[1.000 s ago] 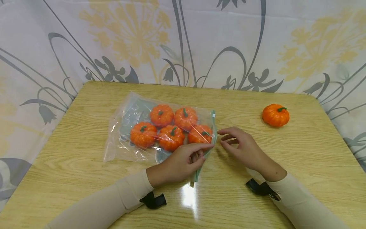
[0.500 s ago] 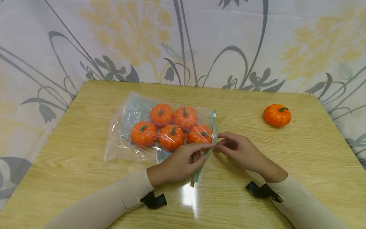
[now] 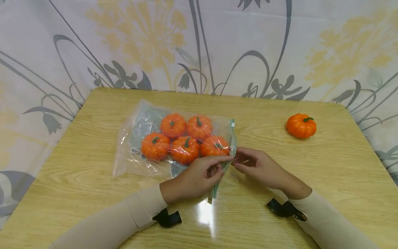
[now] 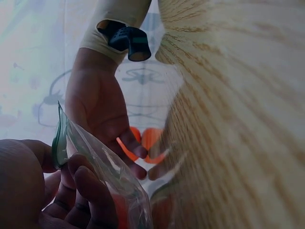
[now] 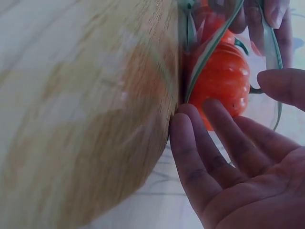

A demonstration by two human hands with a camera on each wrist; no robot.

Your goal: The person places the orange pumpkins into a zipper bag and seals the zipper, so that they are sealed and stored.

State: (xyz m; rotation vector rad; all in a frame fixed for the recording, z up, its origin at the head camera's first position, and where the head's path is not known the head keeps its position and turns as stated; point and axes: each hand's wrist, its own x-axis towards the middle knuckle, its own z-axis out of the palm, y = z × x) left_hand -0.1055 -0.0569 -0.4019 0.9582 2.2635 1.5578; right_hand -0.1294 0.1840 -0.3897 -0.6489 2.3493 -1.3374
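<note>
Flat on the table lies a clear zip bag (image 3: 129, 160) with a green zip edge at its right, holding several small orange toy pumpkins (image 3: 185, 152). My left hand (image 3: 192, 178) pinches the upper lip of the bag's mouth; the left wrist view shows the green zip strip (image 4: 59, 143) between thumb and finger. My right hand (image 3: 264, 169) is at the mouth with its fingers nearly straight. In the right wrist view its fingertips (image 5: 183, 126) reach the gap between the two zip strips, right at the nearest pumpkin (image 5: 221, 78). Part of that pumpkin is hidden behind them.
One more toy pumpkin (image 3: 301, 126) sits alone on the wooden table (image 3: 326, 166), toward the back right. A flower-patterned cloth (image 3: 230, 41) hangs behind the table and at both sides. Black straps (image 3: 168, 219) are at both sleeves.
My right hand has moved left to the bag's mouth. The pumpkins nearest the mouth and at the back have shifted slightly left inside the bag. My left hand keeps its pinch in place.
</note>
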